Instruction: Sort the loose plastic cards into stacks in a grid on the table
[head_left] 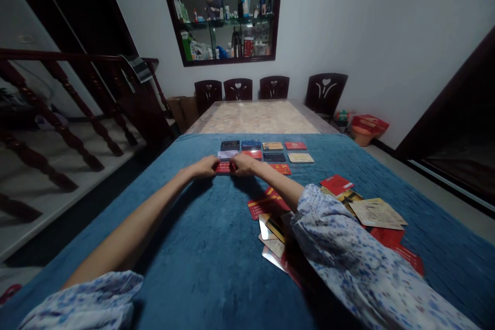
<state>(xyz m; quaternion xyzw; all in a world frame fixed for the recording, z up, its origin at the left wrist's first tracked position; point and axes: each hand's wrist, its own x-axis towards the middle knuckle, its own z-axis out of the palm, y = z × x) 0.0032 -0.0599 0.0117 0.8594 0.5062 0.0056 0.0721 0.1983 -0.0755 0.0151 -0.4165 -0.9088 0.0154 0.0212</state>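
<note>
My left hand (207, 166) and my right hand (245, 164) are at either side of a red card (224, 168) lying on the blue cloth. The fingers of both are closed at its edges. Just behind it are a pale lilac card (227, 154) and a red card (253, 154), partly covered by my right hand. Farther back run a black card (230, 145), a dark blue card (251, 145), a yellow-orange card (273, 146) and a red card (295, 146). Right of my hands lie a navy card (274, 157), a cream card (300, 158) and a red-and-yellow card (281, 169).
Loose cards (377, 213) are scattered around and under my right forearm. The blue cloth (185, 247) covers the near part of the table; bare stone-patterned tabletop (257, 116) shows beyond. Several dark chairs (274, 87) stand past it. A wooden railing (69, 56) runs along the left.
</note>
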